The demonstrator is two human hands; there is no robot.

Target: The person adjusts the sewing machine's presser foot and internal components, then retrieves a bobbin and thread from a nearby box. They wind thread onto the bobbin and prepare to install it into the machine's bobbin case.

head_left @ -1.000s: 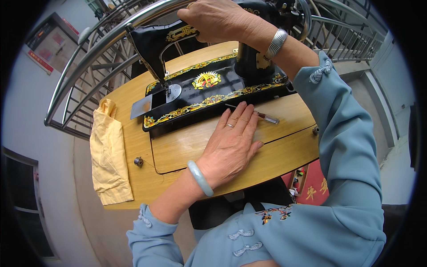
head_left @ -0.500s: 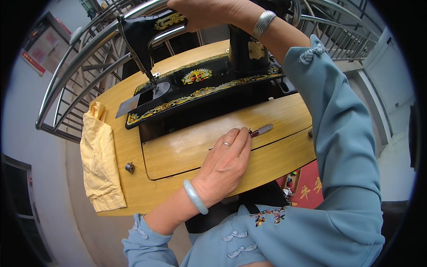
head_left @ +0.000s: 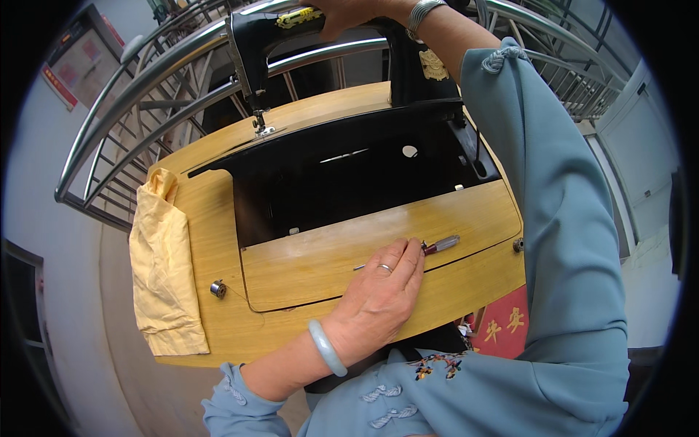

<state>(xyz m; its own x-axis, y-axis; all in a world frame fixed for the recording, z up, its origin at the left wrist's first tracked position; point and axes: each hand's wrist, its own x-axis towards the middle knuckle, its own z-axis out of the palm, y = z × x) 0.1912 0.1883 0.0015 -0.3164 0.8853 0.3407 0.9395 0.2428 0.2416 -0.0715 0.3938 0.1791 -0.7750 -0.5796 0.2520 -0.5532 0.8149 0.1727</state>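
The right hand (head_left: 349,11) grips the black sewing machine (head_left: 328,44) at twelve o'clock, tipping it back. The left hand (head_left: 378,295) lies flat and open, steadying the wooden flap (head_left: 328,262) beside a screwdriver (head_left: 437,245).

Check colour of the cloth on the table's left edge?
Pale yellow cloth, plain, no pattern; head view shows it.

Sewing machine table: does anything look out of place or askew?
Yes. The black sewing machine is tipped back off its bed by the right hand, exposing the dark cavity. A small screwdriver lies loose by the left hand.
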